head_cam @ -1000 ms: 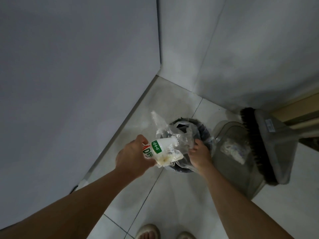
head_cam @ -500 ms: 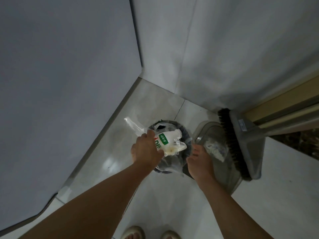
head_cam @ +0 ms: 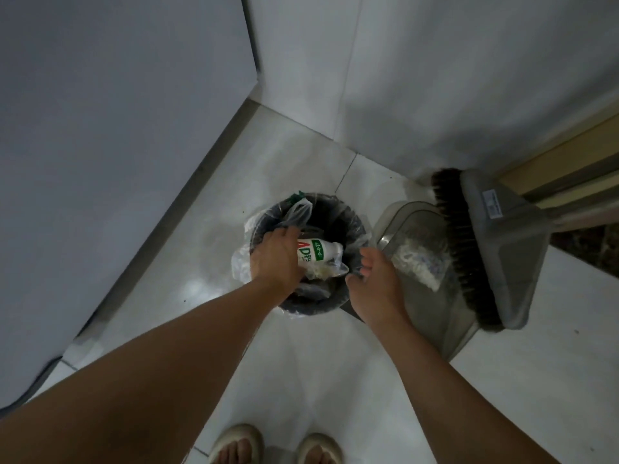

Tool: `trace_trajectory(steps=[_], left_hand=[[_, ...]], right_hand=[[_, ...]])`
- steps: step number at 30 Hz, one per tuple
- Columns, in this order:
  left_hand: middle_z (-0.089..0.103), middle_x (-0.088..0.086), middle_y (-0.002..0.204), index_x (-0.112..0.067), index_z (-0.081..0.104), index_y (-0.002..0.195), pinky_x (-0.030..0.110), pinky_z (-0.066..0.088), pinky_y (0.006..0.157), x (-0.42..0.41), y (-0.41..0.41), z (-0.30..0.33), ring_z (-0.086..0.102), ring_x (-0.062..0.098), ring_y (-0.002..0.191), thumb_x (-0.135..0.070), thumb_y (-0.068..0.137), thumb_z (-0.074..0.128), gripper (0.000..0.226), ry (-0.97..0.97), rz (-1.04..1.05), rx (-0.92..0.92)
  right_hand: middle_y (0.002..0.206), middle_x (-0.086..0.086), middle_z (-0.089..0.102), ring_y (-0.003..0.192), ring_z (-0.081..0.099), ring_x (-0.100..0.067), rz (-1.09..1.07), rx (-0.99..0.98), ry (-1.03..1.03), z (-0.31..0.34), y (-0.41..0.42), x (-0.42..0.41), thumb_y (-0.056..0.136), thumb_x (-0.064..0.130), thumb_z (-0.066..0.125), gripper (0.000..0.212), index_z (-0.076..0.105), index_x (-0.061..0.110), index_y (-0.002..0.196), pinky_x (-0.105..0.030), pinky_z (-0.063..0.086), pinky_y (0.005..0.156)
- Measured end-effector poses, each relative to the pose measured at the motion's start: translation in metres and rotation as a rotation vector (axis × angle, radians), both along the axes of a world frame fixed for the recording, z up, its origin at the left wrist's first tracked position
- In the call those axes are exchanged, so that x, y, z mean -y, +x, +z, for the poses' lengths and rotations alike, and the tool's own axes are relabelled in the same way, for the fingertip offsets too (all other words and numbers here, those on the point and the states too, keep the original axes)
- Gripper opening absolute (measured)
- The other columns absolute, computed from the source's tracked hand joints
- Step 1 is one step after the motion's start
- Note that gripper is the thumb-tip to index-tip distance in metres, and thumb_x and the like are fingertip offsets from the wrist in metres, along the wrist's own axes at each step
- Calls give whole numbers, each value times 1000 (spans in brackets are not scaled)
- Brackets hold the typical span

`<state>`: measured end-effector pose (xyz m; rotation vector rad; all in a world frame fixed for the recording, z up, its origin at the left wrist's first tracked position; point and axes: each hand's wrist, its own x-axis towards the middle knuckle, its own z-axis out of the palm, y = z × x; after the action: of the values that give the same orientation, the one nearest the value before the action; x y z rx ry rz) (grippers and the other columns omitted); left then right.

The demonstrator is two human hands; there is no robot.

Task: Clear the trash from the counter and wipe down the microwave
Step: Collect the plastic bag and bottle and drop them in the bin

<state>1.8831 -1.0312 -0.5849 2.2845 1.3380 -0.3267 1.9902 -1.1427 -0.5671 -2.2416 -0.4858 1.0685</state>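
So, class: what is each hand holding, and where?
Left hand grips the white labelled plastic bottle by its base end; right hand pinches the clear bin liner's edge.

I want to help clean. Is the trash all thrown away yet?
Almost. The left hand holds the white plastic bottle and clear wrappers inside the round black bin, not yet let go. The right hand pinches the bin's liner. The microwave isn't in view.

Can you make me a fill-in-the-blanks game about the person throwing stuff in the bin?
1. The left hand holds a white ____ over the trash bin.
2. The label on it is green and ____.
3. The right hand touches the bin's ____ plastic liner.
4. Beside the bin stands a dustpan with a ____ leaning in it.

Missing words: bottle; red; clear; broom
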Motion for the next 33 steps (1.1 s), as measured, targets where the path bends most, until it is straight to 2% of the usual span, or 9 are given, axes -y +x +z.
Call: trace_trajectory(steps=[4,8,13,17,21,23,26,29,33], left_hand=[[50,1,130,-22,39,135,36,44,94,-2,-13,25,47,21,121,-31,73,76,72,-31,-2,-2],[49,2,132,-22,38,135,36,43,94,-3,-26,74,46,21,122,-32,75,73,70,-98,45,-13],[51,3,129,-22,38,134,37,44,91,-5,-40,161,48,23,119,-31,77,70,66,-163,77,-3],[55,3,123,-23,39,131,37,45,89,-11,-48,242,51,23,114,-32,76,71,64,-174,71,13],[54,6,126,-22,36,134,40,45,96,-15,-58,326,51,25,117,-31,77,72,68,-183,78,72],[54,6,128,-22,36,135,41,44,98,-15,-64,366,50,24,118,-30,76,72,70,-181,77,112],[54,4,131,-22,35,137,37,44,98,-11,-76,421,51,22,120,-29,77,71,70,-159,61,169],[52,4,133,-22,36,138,33,42,99,-3,-90,471,49,21,123,-30,78,73,71,-140,60,230],[51,4,136,-21,35,140,30,40,99,8,-109,526,49,21,124,-34,77,74,75,-124,40,275]], right_hand=[[131,-8,49,117,49,-20,26,-6,-21,18,-8,-6,85,4,63,50,46,12,131,-23,39,88],[133,-8,47,119,49,-21,40,-23,-47,61,-13,-12,84,8,66,53,45,15,132,-23,39,85],[132,-9,50,115,54,-23,86,10,-86,147,-17,-17,82,9,65,55,46,11,133,-22,40,81],[136,-10,48,121,50,-23,140,61,-107,230,-23,-18,82,12,68,59,43,9,136,-26,41,90],[122,-8,53,108,51,-22,201,112,-130,313,-34,-14,83,17,66,43,47,8,121,-23,34,74],[124,-10,52,109,51,-24,195,152,-114,349,-41,-10,81,19,68,45,48,8,120,-23,35,76],[129,-12,52,112,54,-23,151,154,-43,401,-52,-1,77,19,73,57,47,10,127,-32,46,88],[144,-7,40,129,43,-24,132,144,2,455,-63,10,79,17,74,71,37,14,140,-38,40,105],[137,-8,44,127,43,-24,133,206,28,511,-76,26,78,19,75,67,43,11,136,-37,41,104]])
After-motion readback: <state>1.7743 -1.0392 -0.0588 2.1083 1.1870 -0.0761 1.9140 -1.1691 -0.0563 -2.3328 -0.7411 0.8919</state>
